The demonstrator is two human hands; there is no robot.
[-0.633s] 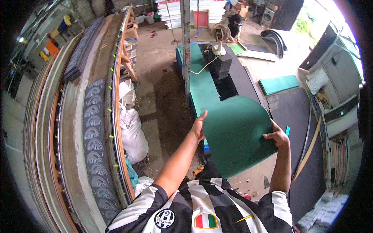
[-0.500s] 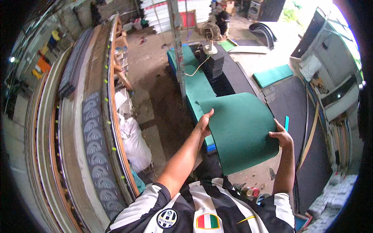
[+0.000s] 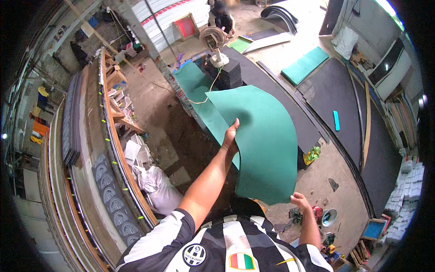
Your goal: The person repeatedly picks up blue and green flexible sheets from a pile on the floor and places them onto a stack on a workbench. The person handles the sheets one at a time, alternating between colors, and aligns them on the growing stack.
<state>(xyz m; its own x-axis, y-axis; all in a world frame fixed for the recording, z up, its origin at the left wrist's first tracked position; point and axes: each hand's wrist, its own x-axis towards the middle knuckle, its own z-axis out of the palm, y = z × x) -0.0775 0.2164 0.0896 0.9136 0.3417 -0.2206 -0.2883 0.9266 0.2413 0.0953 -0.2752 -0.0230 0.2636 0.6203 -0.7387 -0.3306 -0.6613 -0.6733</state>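
Note:
A large green flexible sheet point(image 3: 267, 149), bending along its length, is held up in front of my body. My left hand point(image 3: 231, 136) grips its left edge, thumb on top and the other fingers hidden underneath. At the near right corner, my right hand point(image 3: 302, 202) is closed on the sheet in a pinch. Partly beneath the held sheet, more green sheet material point(image 3: 192, 79) lies along a low surface.
A fan point(image 3: 219, 59) with a cable stands on a black stack point(image 3: 230, 75) beyond the sheet. Another green stack point(image 3: 304, 65) rests at the right on dark sheets point(image 3: 335, 90). A post point(image 3: 165, 68) rises at the left. A person point(image 3: 222, 20) crouches at the back.
My right hand has moved down from the sheet's right edge to its near right corner. The sheet has turned, and its right side curls less. The whole view has shifted.

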